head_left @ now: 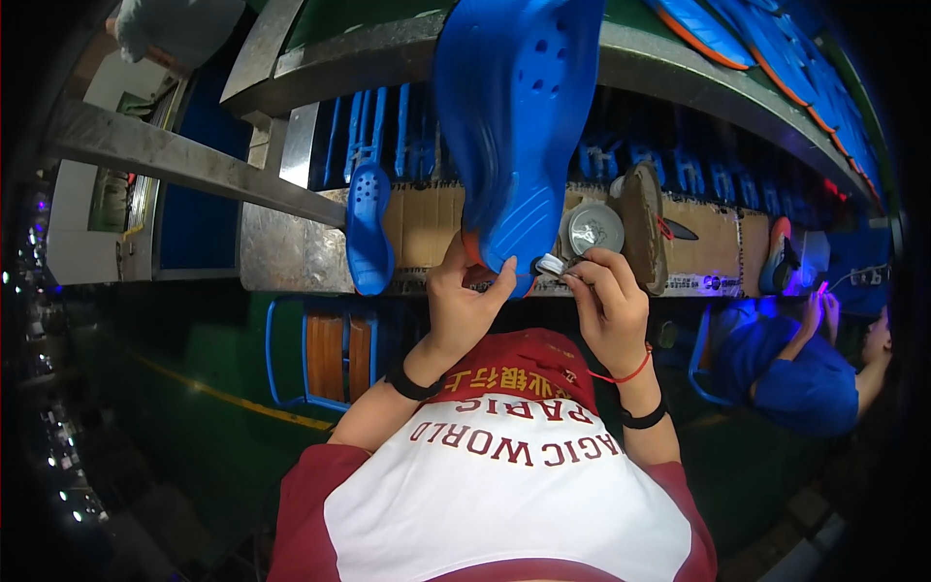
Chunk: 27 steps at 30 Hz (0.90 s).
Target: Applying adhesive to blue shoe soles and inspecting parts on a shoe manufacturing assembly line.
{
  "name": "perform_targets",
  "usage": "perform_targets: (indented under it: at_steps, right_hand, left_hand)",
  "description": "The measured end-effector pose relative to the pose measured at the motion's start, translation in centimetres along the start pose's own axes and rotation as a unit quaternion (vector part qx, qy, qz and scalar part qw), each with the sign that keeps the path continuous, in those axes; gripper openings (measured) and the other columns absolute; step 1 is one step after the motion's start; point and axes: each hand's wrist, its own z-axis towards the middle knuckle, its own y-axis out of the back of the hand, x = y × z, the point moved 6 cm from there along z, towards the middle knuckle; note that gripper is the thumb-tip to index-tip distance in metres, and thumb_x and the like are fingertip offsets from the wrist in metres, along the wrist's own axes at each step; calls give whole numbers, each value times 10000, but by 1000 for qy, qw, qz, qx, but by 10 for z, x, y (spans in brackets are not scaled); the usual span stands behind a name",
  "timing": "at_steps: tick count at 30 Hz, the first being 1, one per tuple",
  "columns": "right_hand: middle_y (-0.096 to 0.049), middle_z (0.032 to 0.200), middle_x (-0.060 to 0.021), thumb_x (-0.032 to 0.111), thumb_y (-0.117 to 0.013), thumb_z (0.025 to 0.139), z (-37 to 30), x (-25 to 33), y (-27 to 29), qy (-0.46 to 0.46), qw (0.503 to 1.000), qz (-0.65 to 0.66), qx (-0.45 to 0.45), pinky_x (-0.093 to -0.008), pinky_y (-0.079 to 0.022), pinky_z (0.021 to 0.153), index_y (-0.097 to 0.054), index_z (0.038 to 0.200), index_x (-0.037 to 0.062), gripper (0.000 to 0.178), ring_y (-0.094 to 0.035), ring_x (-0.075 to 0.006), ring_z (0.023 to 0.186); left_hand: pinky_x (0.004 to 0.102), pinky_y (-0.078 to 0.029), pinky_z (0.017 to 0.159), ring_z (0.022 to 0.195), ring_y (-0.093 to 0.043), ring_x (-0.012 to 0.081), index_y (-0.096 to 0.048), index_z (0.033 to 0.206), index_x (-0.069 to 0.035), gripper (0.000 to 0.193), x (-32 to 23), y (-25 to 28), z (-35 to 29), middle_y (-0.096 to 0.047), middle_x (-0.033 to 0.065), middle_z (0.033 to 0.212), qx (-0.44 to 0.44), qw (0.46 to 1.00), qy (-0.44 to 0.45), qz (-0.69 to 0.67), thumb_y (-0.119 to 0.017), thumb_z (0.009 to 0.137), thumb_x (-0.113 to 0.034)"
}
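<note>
A large blue clog (514,107) with holes near its toe reaches from the top of the view down to my hands. My left hand (465,301) grips its heel end, thumb laid on the blue surface and an orange patch showing beside the fingers. Just right of the heel, my right hand (606,296) pinches a small white and silver piece (550,264) between thumb and fingers. The piece sits close against a dark spot at the clog's edge; whether it touches cannot be made out. Behind the right hand stands a white bowl (595,229) with small bits in it.
Cardboard (427,228) covers the bench, where another blue clog (369,228) lies at left. A metal rail (359,53) crosses above, with blue and orange shoe parts (776,58) at upper right. A stool (335,354) stands below; a co-worker (795,369) sits at right.
</note>
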Motion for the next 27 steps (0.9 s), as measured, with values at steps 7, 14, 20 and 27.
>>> perform_targets:
  at_steps: [7, 14, 20, 27]
  right_hand:
    - [-641, 948, -130, -38, -695, 805, 3, 1, -3, 3, 1000, 21, 6, -271, -484, 539, -630, 906, -11, 123, -623, -190, 622]
    - [-649, 949, -132, -55, -683, 816, 5, -4, -7, -21, 998, 51, 17, -244, -484, 562, -629, 924, -32, 123, -628, -155, 645]
    - [-651, 962, -145, -45, -687, 816, 6, -3, -8, -3, 1000, -3, 17, -266, -495, 563, -634, 929, -25, 126, -639, -191, 640]
    - [-643, 937, -128, -7, -704, 803, 7, -2, -4, 8, 998, -56, 0, -335, -514, 563, -633, 930, 17, 147, -650, -285, 664]
  left_hand:
    - [270, -571, 739, 833, -691, 150, -555, 1115, 33, 332, 1, 3, -2, -698, 118, 937, 4, 999, -23, 39, -708, 821, 24]
    - [304, -581, 734, 820, -712, 194, -486, 1299, 48, 536, 2, 3, 1, -696, 151, 922, 8, 997, -34, 66, -705, 814, -16]
    - [275, -572, 737, 838, -696, 165, -555, 1079, 52, 309, -1, 2, 1, -701, 139, 944, 7, 998, -18, 53, -718, 822, 2]
    - [285, -582, 746, 843, -699, 176, -550, 1077, 52, 301, -2, 0, 2, -700, 148, 947, 23, 999, -13, 44, -710, 827, 9]
